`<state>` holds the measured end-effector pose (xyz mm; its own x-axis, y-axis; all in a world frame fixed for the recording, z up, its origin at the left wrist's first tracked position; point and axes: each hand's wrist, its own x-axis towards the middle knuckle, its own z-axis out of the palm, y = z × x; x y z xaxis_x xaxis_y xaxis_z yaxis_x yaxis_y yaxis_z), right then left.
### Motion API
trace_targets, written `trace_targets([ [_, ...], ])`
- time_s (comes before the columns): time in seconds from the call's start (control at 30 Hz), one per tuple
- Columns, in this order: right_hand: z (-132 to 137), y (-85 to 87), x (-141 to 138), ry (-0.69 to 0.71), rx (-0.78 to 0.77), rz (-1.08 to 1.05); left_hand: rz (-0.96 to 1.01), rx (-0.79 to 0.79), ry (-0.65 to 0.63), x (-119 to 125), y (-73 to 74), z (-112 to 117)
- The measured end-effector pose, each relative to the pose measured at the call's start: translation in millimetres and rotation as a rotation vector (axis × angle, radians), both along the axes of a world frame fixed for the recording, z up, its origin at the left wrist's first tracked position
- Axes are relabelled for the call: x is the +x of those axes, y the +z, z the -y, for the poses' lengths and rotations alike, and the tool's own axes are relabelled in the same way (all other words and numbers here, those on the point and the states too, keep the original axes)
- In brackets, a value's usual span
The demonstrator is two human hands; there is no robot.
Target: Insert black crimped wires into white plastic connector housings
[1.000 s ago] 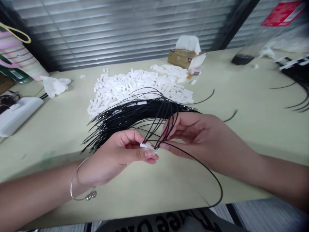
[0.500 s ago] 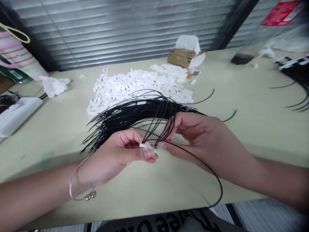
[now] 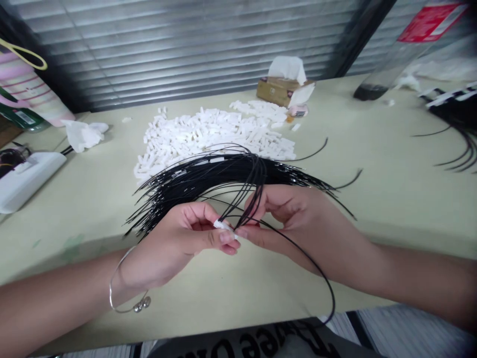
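Between thumb and fingers, my left hand [image 3: 197, 233] pinches a small white connector housing [image 3: 222, 225]. Several thin black wires [image 3: 257, 174] rise from the housing and loop back over my right fingers. Close at its right end, my right hand [image 3: 294, 214] is closed on a black wire [image 3: 309, 248] whose long tail curves down to the table's front edge. My right fingertips touch the housing's end; the wire's tip is hidden there. Behind both hands lies a thick bundle of black wires [image 3: 208, 174] with shiny metal ends.
A heap of white connector housings [image 3: 208, 129] spreads behind the bundle. A tissue box [image 3: 276, 89] and a tilted-looking bottle [image 3: 387, 69] stand farther back. Left are a striped tumbler [image 3: 37, 94], crumpled tissue [image 3: 84, 134] and a white device [image 3: 30, 179]. Wired connectors [image 3: 454, 107] lie at right.
My right hand has shifted slightly left and down, and its fingertips are now against the housing's end. The wire loops moved with it. My left hand keeps its pinch.
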<state>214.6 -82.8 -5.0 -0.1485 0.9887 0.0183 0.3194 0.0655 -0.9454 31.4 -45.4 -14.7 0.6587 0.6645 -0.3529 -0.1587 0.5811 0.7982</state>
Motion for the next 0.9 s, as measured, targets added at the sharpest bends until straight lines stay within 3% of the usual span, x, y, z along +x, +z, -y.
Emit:
trace_targets([
  [0.17,-5.3,0.1,4.6,0.113,0.0,-0.034,-0.007,0.004,-0.02,0.6,1.4,-0.6],
  [0.27,-9.1,0.4,6.7,0.162,-0.087,-0.158,0.001,0.019,-0.038,1.1,1.9,-0.9],
  [0.4,-15.4,3.5,9.3,0.118,-0.25,-0.305,0.017,0.029,-0.027,1.3,2.0,-0.9],
  [0.63,-28.7,14.8,30.5,0.215,-0.444,-0.213,0.022,-0.003,0.016,1.6,3.2,-0.4],
  [0.7,-32.1,17.1,40.7,0.303,-0.429,-0.116,0.024,-0.01,0.02,1.8,3.4,-0.3],
  [0.77,-35.8,17.1,51.8,0.372,-0.328,0.139,0.029,-0.015,0.019,1.9,3.2,-0.6],
  [0.83,-39.9,16.1,62.4,0.248,-0.119,0.534,0.036,-0.01,0.009,1.8,2.3,-1.0],
  [0.9,-43.5,18.1,69.8,-0.038,0.129,0.854,0.034,0.004,-0.011,1.4,1.1,-1.5],
])
